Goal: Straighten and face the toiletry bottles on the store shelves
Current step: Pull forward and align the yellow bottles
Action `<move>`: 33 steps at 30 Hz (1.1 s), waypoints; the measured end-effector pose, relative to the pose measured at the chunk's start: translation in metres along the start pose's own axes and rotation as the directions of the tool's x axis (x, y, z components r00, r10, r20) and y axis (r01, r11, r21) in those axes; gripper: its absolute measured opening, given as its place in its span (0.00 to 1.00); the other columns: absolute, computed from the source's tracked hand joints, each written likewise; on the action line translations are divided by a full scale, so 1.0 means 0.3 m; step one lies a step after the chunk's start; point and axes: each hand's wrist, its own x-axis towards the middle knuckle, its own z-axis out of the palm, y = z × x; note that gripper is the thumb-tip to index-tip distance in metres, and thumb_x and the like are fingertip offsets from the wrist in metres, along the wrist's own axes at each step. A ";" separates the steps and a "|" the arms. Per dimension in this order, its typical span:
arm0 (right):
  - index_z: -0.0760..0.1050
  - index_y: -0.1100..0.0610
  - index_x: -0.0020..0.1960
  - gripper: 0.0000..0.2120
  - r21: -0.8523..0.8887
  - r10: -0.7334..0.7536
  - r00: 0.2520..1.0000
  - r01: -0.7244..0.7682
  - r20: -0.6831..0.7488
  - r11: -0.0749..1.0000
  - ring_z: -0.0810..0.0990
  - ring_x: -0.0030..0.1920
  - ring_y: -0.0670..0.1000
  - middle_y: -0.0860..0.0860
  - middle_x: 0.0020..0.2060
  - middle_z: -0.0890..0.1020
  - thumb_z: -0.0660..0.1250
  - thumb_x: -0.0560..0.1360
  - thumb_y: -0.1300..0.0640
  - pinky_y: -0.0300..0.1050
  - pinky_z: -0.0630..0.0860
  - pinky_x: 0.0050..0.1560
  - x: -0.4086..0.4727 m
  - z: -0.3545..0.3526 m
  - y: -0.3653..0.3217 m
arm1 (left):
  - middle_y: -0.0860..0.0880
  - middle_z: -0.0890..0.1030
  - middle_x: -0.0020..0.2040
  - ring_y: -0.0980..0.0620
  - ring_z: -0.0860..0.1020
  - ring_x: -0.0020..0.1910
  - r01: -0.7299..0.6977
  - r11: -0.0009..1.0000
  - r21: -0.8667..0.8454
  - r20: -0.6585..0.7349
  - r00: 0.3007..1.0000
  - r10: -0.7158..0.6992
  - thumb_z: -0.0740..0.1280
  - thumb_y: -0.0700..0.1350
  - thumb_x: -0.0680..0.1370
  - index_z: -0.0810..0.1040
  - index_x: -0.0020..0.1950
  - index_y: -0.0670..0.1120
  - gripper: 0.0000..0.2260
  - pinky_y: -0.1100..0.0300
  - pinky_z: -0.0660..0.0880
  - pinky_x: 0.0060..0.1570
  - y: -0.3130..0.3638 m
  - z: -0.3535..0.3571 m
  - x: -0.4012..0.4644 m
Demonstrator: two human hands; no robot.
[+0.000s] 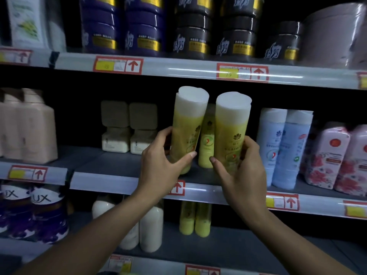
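While a third yellow bottle (206, 143) stands behind on the middle shelf (111, 165), two yellow bottles are gripped at its front edge. One yellow bottle (186, 124), tilted, is clasped by the left hand (164, 155); its upright neighbour (231, 128) is clasped by the right hand (242, 165).

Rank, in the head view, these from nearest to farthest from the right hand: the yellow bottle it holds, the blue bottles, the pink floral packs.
1. Yellow bottle, in the grip of the right hand.
2. Blue bottles, just to its right on the same shelf.
3. Pink floral packs, farther right, by the frame's edge.
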 end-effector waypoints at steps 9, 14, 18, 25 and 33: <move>0.68 0.47 0.69 0.34 0.090 0.064 0.997 -0.067 0.033 0.994 0.82 0.54 0.46 0.42 0.56 0.80 0.80 0.69 0.43 0.57 0.82 0.52 -0.179 -0.116 0.039 | 0.63 0.83 0.60 0.61 0.84 0.56 0.085 0.985 -0.151 0.127 0.990 -0.066 0.78 0.62 0.69 0.74 0.75 0.54 0.37 0.56 0.83 0.55 0.037 -0.118 -0.187; 0.70 0.45 0.63 0.31 0.054 0.108 0.988 -0.114 0.109 0.992 0.82 0.51 0.49 0.43 0.51 0.79 0.81 0.67 0.40 0.56 0.82 0.47 -0.294 -0.163 0.118 | 0.64 0.85 0.56 0.60 0.85 0.53 0.199 0.971 -0.130 0.159 0.971 -0.177 0.80 0.53 0.69 0.78 0.68 0.54 0.28 0.55 0.83 0.55 0.002 -0.149 -0.304; 0.68 0.37 0.58 0.31 0.056 0.165 0.956 -0.184 0.243 0.981 0.81 0.51 0.43 0.38 0.50 0.79 0.83 0.63 0.40 0.53 0.81 0.46 -0.395 -0.183 0.176 | 0.61 0.87 0.51 0.59 0.86 0.50 0.260 0.961 -0.091 0.186 0.953 -0.241 0.83 0.38 0.69 0.79 0.61 0.59 0.27 0.58 0.84 0.54 -0.059 -0.135 -0.414; 0.66 0.35 0.59 0.33 -0.076 0.261 0.842 -0.256 0.472 0.964 0.79 0.54 0.37 0.33 0.52 0.76 0.82 0.62 0.39 0.42 0.79 0.49 -0.585 -0.163 0.313 | 0.60 0.87 0.51 0.58 0.86 0.50 0.363 0.932 0.020 0.381 0.859 -0.343 0.84 0.43 0.66 0.79 0.61 0.59 0.27 0.53 0.85 0.51 -0.182 -0.079 -0.625; 0.63 0.40 0.49 0.28 -0.189 0.357 0.809 -0.303 0.468 0.934 0.76 0.44 0.45 0.41 0.44 0.73 0.82 0.65 0.41 0.43 0.71 0.38 -0.621 -0.085 0.448 | 0.62 0.86 0.51 0.60 0.84 0.51 0.461 0.876 0.141 0.496 0.733 -0.465 0.78 0.58 0.64 0.78 0.58 0.59 0.24 0.47 0.83 0.53 -0.331 0.022 -0.710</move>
